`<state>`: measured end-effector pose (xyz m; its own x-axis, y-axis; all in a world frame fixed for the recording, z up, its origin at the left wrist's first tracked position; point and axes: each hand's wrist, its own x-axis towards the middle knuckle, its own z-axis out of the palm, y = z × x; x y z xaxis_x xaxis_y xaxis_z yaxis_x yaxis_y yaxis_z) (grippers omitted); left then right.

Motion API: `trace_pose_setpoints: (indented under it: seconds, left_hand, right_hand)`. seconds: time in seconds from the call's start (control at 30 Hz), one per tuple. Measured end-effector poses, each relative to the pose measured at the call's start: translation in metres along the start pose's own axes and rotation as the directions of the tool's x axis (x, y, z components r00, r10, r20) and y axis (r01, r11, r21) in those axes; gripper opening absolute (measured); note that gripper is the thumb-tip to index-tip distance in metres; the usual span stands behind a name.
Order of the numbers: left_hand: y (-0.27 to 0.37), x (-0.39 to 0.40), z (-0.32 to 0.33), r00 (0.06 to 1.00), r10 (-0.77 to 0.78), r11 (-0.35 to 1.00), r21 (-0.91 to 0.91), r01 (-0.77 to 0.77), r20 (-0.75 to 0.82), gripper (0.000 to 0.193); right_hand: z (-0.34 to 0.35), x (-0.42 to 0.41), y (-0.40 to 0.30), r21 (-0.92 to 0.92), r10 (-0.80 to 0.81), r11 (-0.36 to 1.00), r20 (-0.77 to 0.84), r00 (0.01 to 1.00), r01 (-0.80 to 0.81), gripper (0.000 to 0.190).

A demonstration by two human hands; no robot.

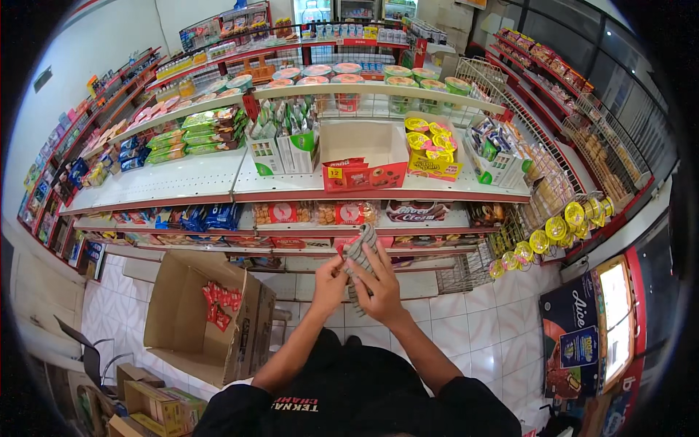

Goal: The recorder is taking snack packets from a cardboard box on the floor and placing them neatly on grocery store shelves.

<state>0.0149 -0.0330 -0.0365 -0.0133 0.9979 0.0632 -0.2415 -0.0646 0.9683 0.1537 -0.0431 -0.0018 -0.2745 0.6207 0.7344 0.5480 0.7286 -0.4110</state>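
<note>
Both hands are raised together before the shelf. A grey striped cloth point(363, 248) hangs folded in my right hand point(378, 287), whose fingers spread over it. My left hand point(330, 285) pinches a small red packet point(342, 249) against the cloth's left side; most of the packet is hidden. Ahead on the top shelf stands an open red display carton point(365, 177), with a few red packets point(347, 163) at its front left. Below and left, a large open cardboard box point(180, 322) holds several red packets point(221, 303).
A carton of yellow-lidded cups point(434, 153) and white-green sachet boxes point(284, 150) flank the display carton. Green biscuit packs point(213, 128) lie to the left. Yellow cups point(539, 240) hang at the shelf's right end. A chair point(90, 349) and small cartons point(153, 404) stand lower left; an ice-cream freezer point(570, 333) is at right.
</note>
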Motion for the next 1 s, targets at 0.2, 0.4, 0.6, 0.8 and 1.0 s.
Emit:
trace_pose_setpoints:
  seconds: [0.2, 0.4, 0.6, 0.8, 1.0]
  left_hand:
    - [0.016, -0.002, -0.011, 0.998, -0.032, 0.949, -0.311, 0.045, 0.044, 0.029]
    - [0.012, 0.005, 0.0, 0.983, -0.146, 0.933, -0.316, 0.173, 0.107, 0.028]
    - [0.001, 0.008, -0.002, 0.997, -0.031, 0.985, 0.173, 0.019, 0.067, 0.027]
    - [-0.005, -0.001, 0.014, 0.943, 0.161, 0.956, 0.285, -0.075, -0.292, 0.029]
    - [-0.004, -0.004, 0.004, 0.913, -0.404, 0.835, -0.387, 0.39, 0.049, 0.046]
  right_hand:
    - [-0.012, -0.005, 0.037, 0.338, 0.474, 0.822, 0.039, 0.879, -0.458, 0.032]
    - [-0.008, -0.022, 0.055, 0.704, 0.543, 0.536, 0.135, 0.829, -0.466, 0.035]
    - [-0.025, -0.017, 0.041, 0.551, 0.651, 0.549, 0.191, 0.735, -0.629, 0.022]
    - [-0.026, -0.006, 0.025, 0.148, 0.381, 0.922, -0.187, 0.905, -0.358, 0.022]
    - [-0.025, -0.009, 0.014, -0.149, -0.043, 0.988, -0.023, 0.999, 0.039, 0.031]
